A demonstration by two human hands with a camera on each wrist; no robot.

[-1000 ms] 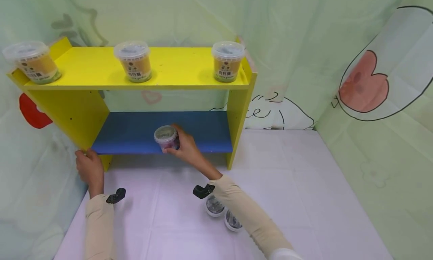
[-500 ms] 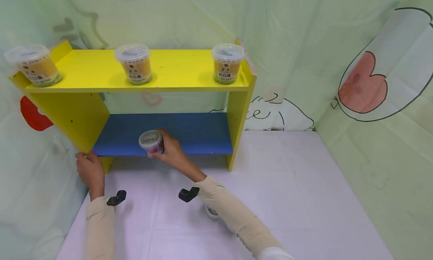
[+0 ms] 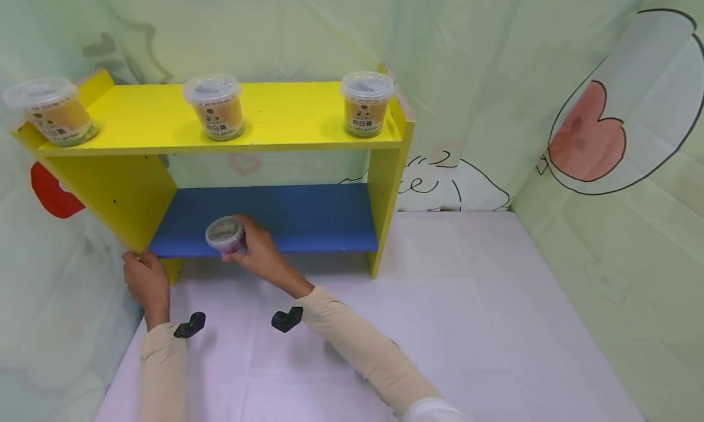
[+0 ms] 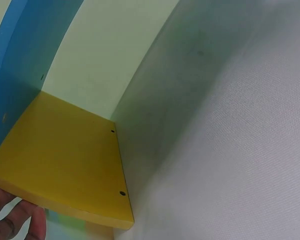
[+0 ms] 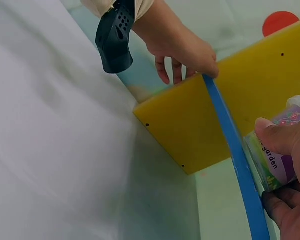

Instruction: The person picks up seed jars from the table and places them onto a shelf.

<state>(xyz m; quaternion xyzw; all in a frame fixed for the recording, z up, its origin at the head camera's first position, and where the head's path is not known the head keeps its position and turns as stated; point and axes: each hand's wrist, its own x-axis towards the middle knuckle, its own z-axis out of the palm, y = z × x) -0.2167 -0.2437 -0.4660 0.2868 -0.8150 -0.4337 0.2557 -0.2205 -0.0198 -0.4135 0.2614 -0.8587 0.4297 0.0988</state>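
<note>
My right hand (image 3: 260,251) holds a small clear plastic tub (image 3: 227,235) with a lid, fingers and thumb around its side. In the right wrist view the tub (image 5: 285,145) shows a purple label with flowers, and its base is close to the blue shelf board (image 5: 237,155); I cannot tell whether they touch. This board (image 3: 286,214) is the lower level of a yellow shelf unit (image 3: 286,146). My left hand (image 3: 147,281) grips the front edge of the unit's left side panel (image 3: 118,202), at the height of the blue board. In the left wrist view its fingers (image 4: 20,215) curl behind that edge.
Three larger lidded tubs with orange labels stand on the yellow top: a left tub (image 3: 55,113), a middle tub (image 3: 217,107) and a right tub (image 3: 366,104). A white cloth (image 3: 467,324) covers the table. Printed fabric walls (image 3: 484,74) enclose the back and sides.
My right hand has moved left along the blue board's front edge with the small tub. Two small tubs on the table are now hidden behind the right sleeve. My left hand keeps its grip.
</note>
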